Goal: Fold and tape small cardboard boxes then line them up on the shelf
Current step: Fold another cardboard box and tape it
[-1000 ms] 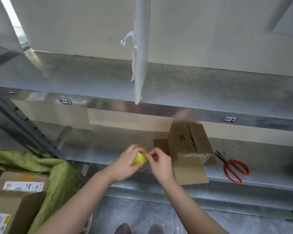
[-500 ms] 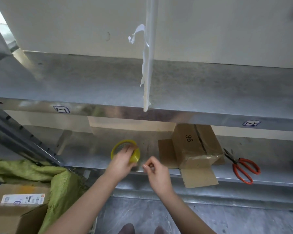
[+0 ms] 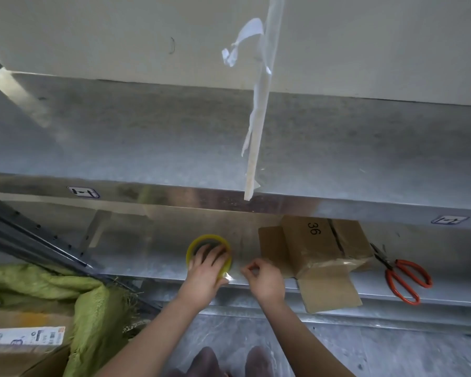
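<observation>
Seen from the head camera, your left hand (image 3: 206, 270) grips the yellow tape (image 3: 208, 240) lying on the shelf (image 3: 147, 254), while your right hand (image 3: 264, 278) pinches its loose end, a short strip drawn out between them. Just right of them the box (image 3: 324, 246) sits on the same shelf, some tape on its near end and one flap hanging open. It looks part-sealed at best, with no row begun.
</observation>
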Demonstrator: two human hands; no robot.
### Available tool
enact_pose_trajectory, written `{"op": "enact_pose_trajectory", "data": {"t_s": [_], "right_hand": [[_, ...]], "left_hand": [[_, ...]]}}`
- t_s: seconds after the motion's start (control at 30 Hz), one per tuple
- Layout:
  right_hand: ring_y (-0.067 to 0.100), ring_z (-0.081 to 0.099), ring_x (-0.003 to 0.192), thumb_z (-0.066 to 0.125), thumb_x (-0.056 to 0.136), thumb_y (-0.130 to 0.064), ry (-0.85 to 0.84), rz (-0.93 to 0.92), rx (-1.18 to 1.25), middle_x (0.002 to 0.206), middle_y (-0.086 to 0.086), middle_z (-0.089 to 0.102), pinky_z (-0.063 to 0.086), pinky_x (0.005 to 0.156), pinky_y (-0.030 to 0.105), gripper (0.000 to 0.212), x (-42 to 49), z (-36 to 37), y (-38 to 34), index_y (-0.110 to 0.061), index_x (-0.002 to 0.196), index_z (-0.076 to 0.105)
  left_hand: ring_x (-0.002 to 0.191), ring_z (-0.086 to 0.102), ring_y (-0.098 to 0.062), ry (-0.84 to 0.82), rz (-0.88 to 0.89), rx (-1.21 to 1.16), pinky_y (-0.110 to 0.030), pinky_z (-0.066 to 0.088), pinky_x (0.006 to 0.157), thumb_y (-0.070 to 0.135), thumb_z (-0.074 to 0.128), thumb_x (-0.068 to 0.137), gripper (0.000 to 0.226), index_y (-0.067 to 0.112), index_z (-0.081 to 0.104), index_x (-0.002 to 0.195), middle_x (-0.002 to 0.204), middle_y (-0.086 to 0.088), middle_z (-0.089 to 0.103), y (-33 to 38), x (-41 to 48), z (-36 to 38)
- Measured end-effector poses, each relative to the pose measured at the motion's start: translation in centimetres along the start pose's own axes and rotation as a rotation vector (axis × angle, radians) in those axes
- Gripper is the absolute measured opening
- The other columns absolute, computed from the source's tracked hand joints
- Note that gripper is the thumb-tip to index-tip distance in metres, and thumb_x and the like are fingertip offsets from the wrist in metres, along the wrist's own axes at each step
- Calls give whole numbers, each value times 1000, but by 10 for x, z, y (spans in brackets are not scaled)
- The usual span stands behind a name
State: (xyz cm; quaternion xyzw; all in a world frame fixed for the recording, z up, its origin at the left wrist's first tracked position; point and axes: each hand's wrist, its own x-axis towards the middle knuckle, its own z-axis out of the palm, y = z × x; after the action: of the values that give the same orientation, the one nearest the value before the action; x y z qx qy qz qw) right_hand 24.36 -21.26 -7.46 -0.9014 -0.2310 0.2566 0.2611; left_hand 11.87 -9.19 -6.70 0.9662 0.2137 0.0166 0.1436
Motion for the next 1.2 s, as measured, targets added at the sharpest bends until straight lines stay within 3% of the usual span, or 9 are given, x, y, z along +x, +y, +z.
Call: {"op": "enact_pose_trajectory", "data": {"t_s": [0.13, 0.3, 0.4, 0.57, 0.7, 0.9, 1.0, 1.13, 1.2], "right_hand": [[18, 59, 94, 56, 90, -53, 28, -22, -200, 124, -6, 45, 39, 64, 27, 28, 0, 9, 4, -31, 107, 58], [22, 59, 101, 48, 96, -50, -20, -63, -295, 128, -2, 47, 44, 68, 29, 38, -4, 5, -3, -25, 125, 46], [22, 56, 109, 49, 98, -36, 41, -220, -288, 129, 1, 49, 48, 77, 31, 35, -26, -10, -9, -22, 130, 47], [17, 57, 111, 60, 86, -24, 448, -688, -224, 117, -5, 63, 49, 91, 33, 32, -66, -62, 3, -23, 118, 63], [23, 54, 124, 52, 90, -33, 521, -603, -321, 127, -2, 62, 46, 99, 41, 39, -69, -115, 38, -22, 126, 63], [36, 58, 121, 78, 78, -19, 495, -481, -410, 126, 10, 64, 48, 97, 51, 47, -52, -174, 98, -15, 123, 67], [39, 58, 120, 81, 74, -15, 481, -463, -372, 127, 14, 63, 49, 95, 51, 51, -42, -196, 124, -12, 123, 67], [34, 49, 129, 68, 88, -17, 301, -380, -156, 138, 14, 54, 39, 106, 39, 49, -28, -212, 144, -13, 136, 56], [23, 52, 126, 65, 91, -17, 170, -339, 37, 139, 7, 55, 37, 104, 26, 50, -21, -216, 150, -13, 139, 52]], "left_hand": [[147, 9, -28, -84, -20, 19, -46, 9, 117, 50, 59, 88, 69, 26, 34, 148, 156, 4, 25, -6, 1, 5], [147, 0, -22, -176, -39, 83, -42, 3, 117, 62, 46, 90, 74, 30, 20, 151, 159, 10, 11, -5, 3, -1], [148, 4, -23, -137, -22, 98, -41, 0, 118, 62, 39, 93, 70, 24, 27, 151, 158, 6, 20, 3, 1, -12], [142, 34, -28, 148, 132, 58, -48, 20, 115, 48, 57, 90, 61, 17, 48, 141, 146, -3, 47, 49, 0, -28], [147, 20, -20, 168, 180, -24, -41, 5, 118, 50, 45, 95, 63, 20, 35, 149, 155, 3, 32, 114, 7, -29], [143, 32, -22, 178, 104, 5, -45, 21, 117, 51, 35, 94, 63, 14, 43, 145, 149, 1, 43, 197, 23, -18], [149, 9, -16, 174, -75, -74, -33, -1, 121, 54, 26, 99, 66, 17, 19, 154, 160, 3, 18, 213, 26, -2], [148, -6, -9, 156, -212, -260, -25, -4, 120, 50, 30, 100, 68, 23, -3, 153, 160, 10, -8, 225, 33, 17], [147, -6, -1, 158, -270, -547, -17, 1, 118, 44, 40, 100, 72, 33, -11, 149, 156, 18, -15, 233, 35, 21]]}}
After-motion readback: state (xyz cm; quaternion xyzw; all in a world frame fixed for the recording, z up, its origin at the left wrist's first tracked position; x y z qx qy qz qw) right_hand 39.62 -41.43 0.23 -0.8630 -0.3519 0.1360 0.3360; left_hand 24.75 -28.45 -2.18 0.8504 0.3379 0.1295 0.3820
